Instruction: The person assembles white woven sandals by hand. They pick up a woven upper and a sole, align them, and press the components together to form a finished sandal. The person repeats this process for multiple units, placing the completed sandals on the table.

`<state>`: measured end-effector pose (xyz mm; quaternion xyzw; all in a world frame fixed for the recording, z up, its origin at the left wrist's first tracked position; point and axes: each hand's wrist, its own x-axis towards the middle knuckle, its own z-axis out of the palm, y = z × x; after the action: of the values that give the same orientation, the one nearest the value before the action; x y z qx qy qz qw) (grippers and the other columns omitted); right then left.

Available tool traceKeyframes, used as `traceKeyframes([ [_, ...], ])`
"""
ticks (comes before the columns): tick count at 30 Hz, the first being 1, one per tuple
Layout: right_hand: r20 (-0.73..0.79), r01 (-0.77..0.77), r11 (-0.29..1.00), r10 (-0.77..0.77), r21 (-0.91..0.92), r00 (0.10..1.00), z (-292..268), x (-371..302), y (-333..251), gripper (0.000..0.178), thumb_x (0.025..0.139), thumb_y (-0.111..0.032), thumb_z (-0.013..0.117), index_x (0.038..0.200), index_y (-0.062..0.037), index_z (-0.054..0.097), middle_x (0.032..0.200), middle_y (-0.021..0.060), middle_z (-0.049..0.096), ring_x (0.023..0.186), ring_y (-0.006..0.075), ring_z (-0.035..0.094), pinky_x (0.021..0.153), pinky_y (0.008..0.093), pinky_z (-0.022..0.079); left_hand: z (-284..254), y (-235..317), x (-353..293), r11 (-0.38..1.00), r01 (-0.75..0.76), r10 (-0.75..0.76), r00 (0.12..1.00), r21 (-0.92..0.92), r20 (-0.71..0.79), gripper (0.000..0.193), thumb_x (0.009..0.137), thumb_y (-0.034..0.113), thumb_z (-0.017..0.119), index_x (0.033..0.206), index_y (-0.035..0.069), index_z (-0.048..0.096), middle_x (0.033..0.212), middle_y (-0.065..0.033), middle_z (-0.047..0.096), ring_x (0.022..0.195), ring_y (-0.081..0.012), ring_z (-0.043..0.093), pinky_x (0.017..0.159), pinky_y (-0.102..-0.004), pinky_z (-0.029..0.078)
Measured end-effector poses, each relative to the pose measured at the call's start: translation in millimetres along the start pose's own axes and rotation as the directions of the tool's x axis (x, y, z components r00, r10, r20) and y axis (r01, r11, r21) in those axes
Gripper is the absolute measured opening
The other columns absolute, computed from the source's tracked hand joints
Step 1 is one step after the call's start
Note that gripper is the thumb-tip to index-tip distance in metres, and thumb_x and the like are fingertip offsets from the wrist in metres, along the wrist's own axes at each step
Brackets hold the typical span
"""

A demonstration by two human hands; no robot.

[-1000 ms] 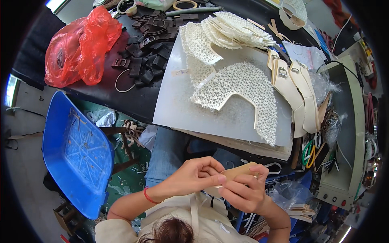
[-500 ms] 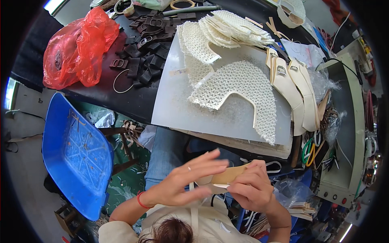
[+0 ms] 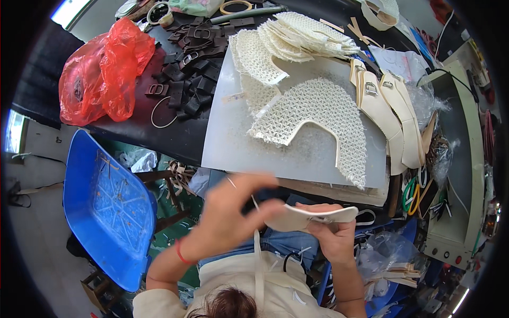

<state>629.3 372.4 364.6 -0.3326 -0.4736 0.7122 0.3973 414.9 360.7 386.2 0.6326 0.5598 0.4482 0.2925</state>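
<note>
My right hand (image 3: 335, 236) grips a cream leather buckle strap (image 3: 289, 220) above my lap. The strap lies crosswise with its pale side showing, and a bit of metal shows by my thumb. Just left of it is my left hand (image 3: 233, 209), smeared by motion, its fingertips close to the strap's left end; whether they touch it I cannot tell. A thin pale strip (image 3: 257, 246) runs down below that hand over my shirt. On the grey board (image 3: 228, 143) in front lies a curved cream woven piece (image 3: 323, 114).
Behind it are stacked woven pieces (image 3: 305, 37). More cream buckle straps (image 3: 392, 116) lie on the board's right edge. Dark straps with buckles (image 3: 193, 69) and a red plastic bag (image 3: 108, 71) occupy the table's left. A blue bin (image 3: 108, 212) stands lower left, a grey metal housing (image 3: 450, 212) far right.
The strap in my right hand has turned from its tan side to its pale side. My left hand has shifted slightly left and up, with its fingers now bent toward the strap.
</note>
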Motion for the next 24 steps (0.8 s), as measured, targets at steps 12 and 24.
traceKeyframes([
  [12,-0.149,0.020,0.976,0.013,0.215,0.989,-44,-29,-20,0.042,0.076,-0.013,0.060,0.111,0.0040,0.045,0.086,0.0238,0.062,0.084,0.0353,0.064,0.086,0.0531,0.047,-8,-19,34,0.517,0.611,-0.447,0.790,-0.599,0.421,0.043,0.084,0.007,0.064,0.121,-0.005,0.046,0.086,-0.0017,0.058,0.075,-0.0068,0.057,0.068,-0.0197,0.048],
  [24,-0.350,-0.115,0.967,0.029,-0.228,0.936,-32,-42,-38,0.028,0.069,0.001,0.074,0.094,0.0032,0.061,0.086,0.0072,0.065,0.079,0.0117,0.060,0.070,0.0246,0.048,54,11,-9,0.220,0.754,-0.420,0.646,-0.619,0.637,0.031,0.089,0.003,0.053,0.119,-0.005,0.050,0.108,-0.0093,0.061,0.095,-0.0116,0.058,0.082,-0.0264,0.049],
])
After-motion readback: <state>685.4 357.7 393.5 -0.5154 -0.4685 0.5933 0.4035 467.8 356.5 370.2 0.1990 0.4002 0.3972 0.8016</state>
